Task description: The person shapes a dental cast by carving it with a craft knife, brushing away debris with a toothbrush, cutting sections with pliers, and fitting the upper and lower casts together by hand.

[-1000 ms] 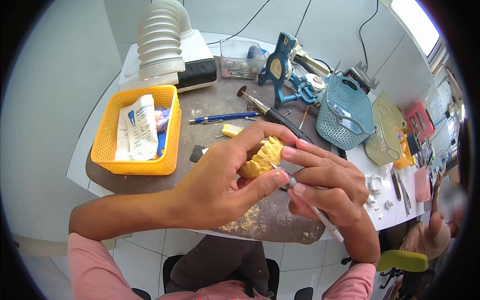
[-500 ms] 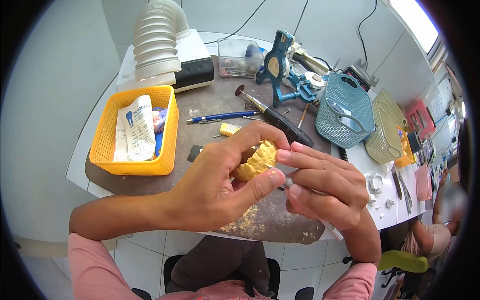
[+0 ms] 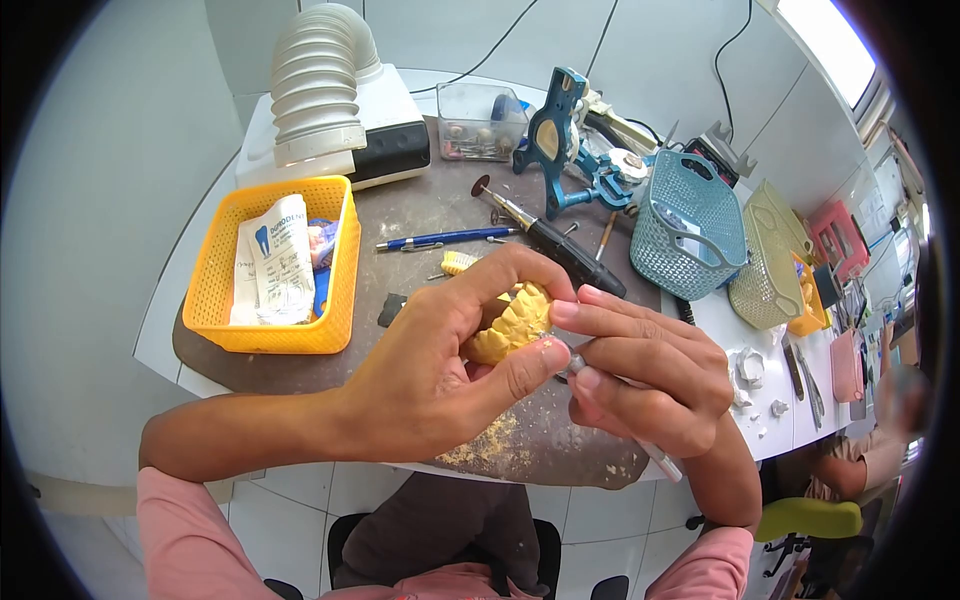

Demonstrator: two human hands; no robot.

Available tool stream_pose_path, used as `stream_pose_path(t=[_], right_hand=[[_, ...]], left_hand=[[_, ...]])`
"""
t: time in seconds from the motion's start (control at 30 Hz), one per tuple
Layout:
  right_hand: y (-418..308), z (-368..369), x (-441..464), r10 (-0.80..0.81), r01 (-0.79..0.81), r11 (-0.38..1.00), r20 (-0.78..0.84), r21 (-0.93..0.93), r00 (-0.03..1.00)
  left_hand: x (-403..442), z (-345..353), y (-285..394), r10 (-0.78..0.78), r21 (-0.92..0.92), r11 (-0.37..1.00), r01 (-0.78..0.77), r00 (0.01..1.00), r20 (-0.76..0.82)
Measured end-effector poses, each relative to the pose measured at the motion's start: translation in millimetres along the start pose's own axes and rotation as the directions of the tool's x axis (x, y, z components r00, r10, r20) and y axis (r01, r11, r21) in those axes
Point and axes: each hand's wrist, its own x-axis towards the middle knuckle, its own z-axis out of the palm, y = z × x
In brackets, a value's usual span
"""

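My left hand (image 3: 440, 370) is closed around a yellow dental cast (image 3: 512, 328), its thumb along the near side and the index finger over the top. Ridges of moulded teeth show between the fingers. My right hand (image 3: 650, 370) grips a slim pen-like tool with a pale handle (image 3: 660, 462), whose back end sticks out below the palm. The tool's front end meets the cast close to my left thumb tip; its exact shape is hidden by the fingers. Behind my left hand lies a small yellow-and-white tooth piece (image 3: 459, 262).
Left stands a yellow basket (image 3: 340, 270) with printed packets. A black handpiece (image 3: 565, 250) and a blue pen (image 3: 450, 238) lie behind my hands. Farther back are a blue articulator (image 3: 550, 140), a clear box (image 3: 480, 110) and a teal basket (image 3: 690, 250). Yellow shavings (image 3: 495, 445) dust the mat.
The view has shifted very slightly. Both hands keep nearly the same hold on the cast and the tool. At far right, another person has moved a little.
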Motion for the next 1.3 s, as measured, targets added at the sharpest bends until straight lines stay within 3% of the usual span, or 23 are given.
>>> stream_pose_path(t=[0.3,0.4,1.2,1.3], right_hand=[[0.2,1.4,-0.3,0.002,-0.002,1.0,-0.01,-0.003,1.0],[-0.9,0.9,0.7,0.014,-0.014,1.0,-0.014,0.012,1.0],[0.2,0.6,1.5,-0.034,0.034,0.999,0.007,-0.039,0.999],[0.8,1.4,1.8,-0.034,0.034,0.999,-0.002,-0.038,0.999]], left_hand=[[-0.7,-1.5,1.4,0.016,0.034,0.999,-0.015,1.0,-0.01],[-1.7,-4.8,3.7,-0.065,0.064,0.996,0.062,0.997,0.05],[-1.2,-4.8,5.3,-0.078,0.006,0.997,0.078,0.996,0.048],[-0.8,-5.2,7.6,-0.132,-0.016,0.991,0.133,0.99,0.054]])
